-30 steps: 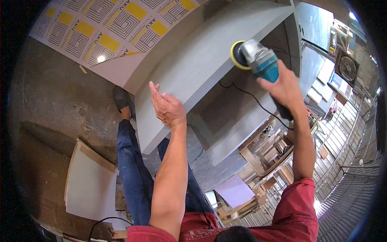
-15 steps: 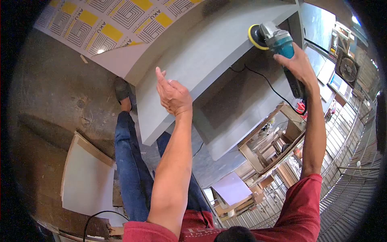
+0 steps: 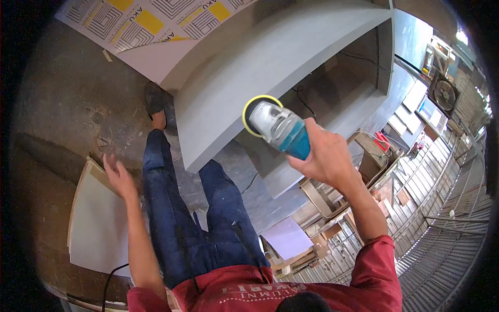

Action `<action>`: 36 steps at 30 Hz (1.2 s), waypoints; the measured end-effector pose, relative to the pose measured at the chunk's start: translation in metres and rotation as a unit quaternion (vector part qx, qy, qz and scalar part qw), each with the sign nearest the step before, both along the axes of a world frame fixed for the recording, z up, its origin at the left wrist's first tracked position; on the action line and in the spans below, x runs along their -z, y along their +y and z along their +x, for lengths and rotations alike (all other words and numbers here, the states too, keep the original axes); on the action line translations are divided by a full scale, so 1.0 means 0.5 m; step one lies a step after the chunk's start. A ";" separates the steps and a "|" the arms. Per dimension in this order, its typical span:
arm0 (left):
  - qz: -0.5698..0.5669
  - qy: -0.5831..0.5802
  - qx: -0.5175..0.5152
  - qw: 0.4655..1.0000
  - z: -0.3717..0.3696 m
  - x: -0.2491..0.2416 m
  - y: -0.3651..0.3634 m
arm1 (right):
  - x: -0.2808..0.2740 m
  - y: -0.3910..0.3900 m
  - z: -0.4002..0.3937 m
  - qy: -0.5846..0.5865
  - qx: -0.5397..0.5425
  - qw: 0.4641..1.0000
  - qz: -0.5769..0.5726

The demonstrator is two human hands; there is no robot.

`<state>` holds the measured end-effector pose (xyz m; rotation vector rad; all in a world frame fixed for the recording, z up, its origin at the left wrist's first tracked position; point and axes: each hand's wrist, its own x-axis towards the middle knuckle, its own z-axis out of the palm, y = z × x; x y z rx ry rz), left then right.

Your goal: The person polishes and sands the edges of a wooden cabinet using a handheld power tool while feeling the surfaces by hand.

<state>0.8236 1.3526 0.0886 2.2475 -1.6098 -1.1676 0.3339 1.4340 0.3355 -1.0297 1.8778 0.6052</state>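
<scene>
An angle grinder (image 3: 291, 136) with a teal body and a yellow-rimmed round pad (image 3: 248, 115) is wrapped in my right hand (image 3: 328, 156). Its pad overlaps the front edge of the grey cabinet (image 3: 228, 83), which lies across the view with a dark recess below its top panel. Off to the left, my left hand (image 3: 120, 178) hangs free with its fingers apart, slightly blurred, holding nothing. It is over the floor, close above a white board (image 3: 101, 229).
A printed sheet with yellow squares (image 3: 150, 23) lies behind the cabinet. A black cord (image 3: 305, 101) runs inside the recess. At right are a fan (image 3: 444, 91), a red object (image 3: 382, 140), wooden frames and stacked boards, and a lilac panel (image 3: 287, 238).
My right hand has brought the grinder left and nearer along the cabinet edge. My left hand has swung from over the grey panel to the left, over the floor.
</scene>
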 end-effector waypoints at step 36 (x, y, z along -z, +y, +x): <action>0.154 0.056 -0.116 0.980 0.174 -0.081 0.114 | 0.027 0.040 0.188 -0.060 0.029 0.994 -0.083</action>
